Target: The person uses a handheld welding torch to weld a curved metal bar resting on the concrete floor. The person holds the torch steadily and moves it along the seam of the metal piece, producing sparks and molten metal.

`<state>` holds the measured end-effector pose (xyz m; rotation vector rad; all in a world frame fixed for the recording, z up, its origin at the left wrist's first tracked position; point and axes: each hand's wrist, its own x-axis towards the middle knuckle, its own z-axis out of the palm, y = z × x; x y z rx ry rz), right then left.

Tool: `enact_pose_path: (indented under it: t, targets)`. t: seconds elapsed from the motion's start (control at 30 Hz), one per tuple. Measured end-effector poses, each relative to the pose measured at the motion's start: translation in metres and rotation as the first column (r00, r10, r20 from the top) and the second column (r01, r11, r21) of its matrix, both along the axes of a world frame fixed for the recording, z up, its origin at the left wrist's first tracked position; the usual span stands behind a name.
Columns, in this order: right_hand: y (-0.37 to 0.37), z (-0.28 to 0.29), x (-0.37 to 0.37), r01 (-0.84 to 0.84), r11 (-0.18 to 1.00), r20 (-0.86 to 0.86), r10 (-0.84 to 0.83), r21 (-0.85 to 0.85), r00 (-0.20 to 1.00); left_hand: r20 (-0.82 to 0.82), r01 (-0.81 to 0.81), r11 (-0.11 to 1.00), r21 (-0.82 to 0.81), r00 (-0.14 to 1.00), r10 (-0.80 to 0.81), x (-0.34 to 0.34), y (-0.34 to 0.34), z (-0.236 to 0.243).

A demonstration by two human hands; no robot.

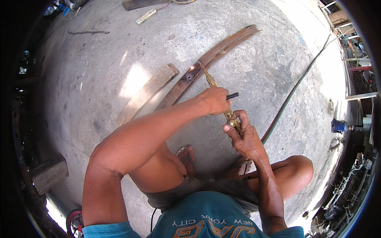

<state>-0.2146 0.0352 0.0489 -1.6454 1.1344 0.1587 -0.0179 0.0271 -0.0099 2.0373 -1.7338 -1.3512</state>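
A brass cutting torch [211, 80] slants up and left, its tip at a rusty steel channel [226, 48] lying on the floor. A small bright glow shows on the steel beside the tip, near dark scorched marks and holes. My left hand [214, 100] is closed around the torch's middle, and a short black rod [233, 95] sticks out beside it. Farther back, my right hand [248, 139] grips the torch's rear body, with thumb and forefinger at its brass valve fittings [234, 124]. Red and green hoses [282, 106] run from near that hand toward the far right.
A wooden block [149, 92] lies left of the steel. My sandalled foot [186, 156] is close below the work. A stick [89, 32] and a white power strip [146, 16] lie farther off. At right stand a blue object [339, 126] and piled scrap metal [349, 182].
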Motion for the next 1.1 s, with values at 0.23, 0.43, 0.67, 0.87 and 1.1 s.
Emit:
enact_pose_path:
  t: [0.23,0.43,0.67,0.87,1.1]
  targets:
    - [0.001,-0.003,-0.001,0.007,1.0,0.018,-0.007,0.002,1.0,0.015,0.006,1.0,0.018,1.0,-0.006,0.0,-0.001,0.003]
    - [0.0,0.0,0.001,0.018,0.999,-0.011,-0.018,0.049,1.0,0.007,0.008,1.0,0.005,1.0,-0.008,0.001,-0.001,0.0]
    - [-0.001,0.001,0.001,0.016,0.998,-0.03,-0.014,0.064,0.999,-0.004,-0.012,1.0,-0.021,1.0,0.012,0.001,0.002,-0.002]
    - [0.0,-0.003,-0.002,0.011,0.999,0.005,-0.012,0.044,1.0,-0.01,-0.006,1.0,-0.019,1.0,0.006,0.001,0.001,-0.001]
    - [0.0,0.0,-0.001,0.01,0.999,-0.009,-0.009,0.052,1.0,-0.001,-0.012,1.0,-0.02,1.0,0.012,0.0,0.003,-0.004]
